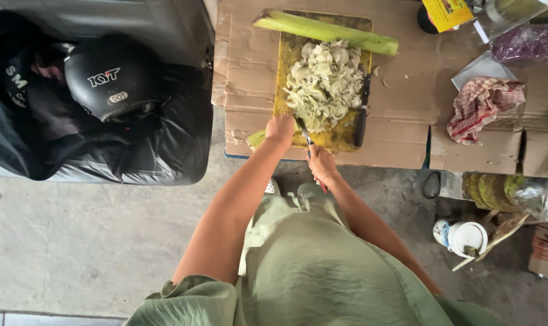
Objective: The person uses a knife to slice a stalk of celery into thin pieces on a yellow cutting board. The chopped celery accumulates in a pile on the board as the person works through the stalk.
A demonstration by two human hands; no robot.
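Knife [304, 130] slants toward the shreds, gripped by right hand [322, 164]; left hand [280, 128] clasps stalk [257, 138].

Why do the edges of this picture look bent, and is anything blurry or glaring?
Head view: the wide lens bows the cardboard table edges; daylight is soft and even, with no harsh glare; the left hand and right hand look slightly soft; the shredded pile stays fairly sharp.
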